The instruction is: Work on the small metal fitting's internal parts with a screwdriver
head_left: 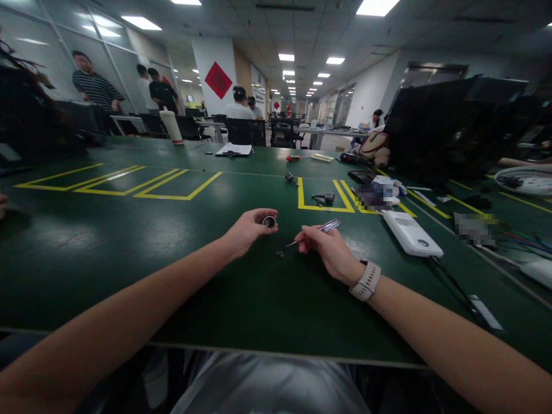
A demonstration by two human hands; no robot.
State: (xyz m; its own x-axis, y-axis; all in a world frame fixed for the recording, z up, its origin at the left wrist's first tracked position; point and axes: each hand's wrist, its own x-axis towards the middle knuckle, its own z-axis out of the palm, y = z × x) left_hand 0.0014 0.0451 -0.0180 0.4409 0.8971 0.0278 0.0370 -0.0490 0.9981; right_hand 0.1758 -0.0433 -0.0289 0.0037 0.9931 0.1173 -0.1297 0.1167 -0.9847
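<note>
Between thumb and fingers, my left hand [250, 229] grips a small round metal housing [269, 222], its open end turned toward me. My right hand [325, 246] is closed around the clear, purplish handle of a thin screwdriver [330, 225]. The screwdriver's shaft slants down to the left, its tip just above the table. Close to that tip lie a few tiny dark ring-like parts [280, 254]. Beyond my hands, a dark metal part with a thin shaft [324, 198] rests by the yellow tape, and another dark metal part [291, 179] lies farther back.
Yellow tape outlines [172, 197] mark the green table [207, 310]. On the right are a white box-shaped device [411, 234] with a black cable and some cloth. A red screwdriver [294, 158], papers [235, 149] and a white bottle [171, 127] stand or lie at the back. People are in the background.
</note>
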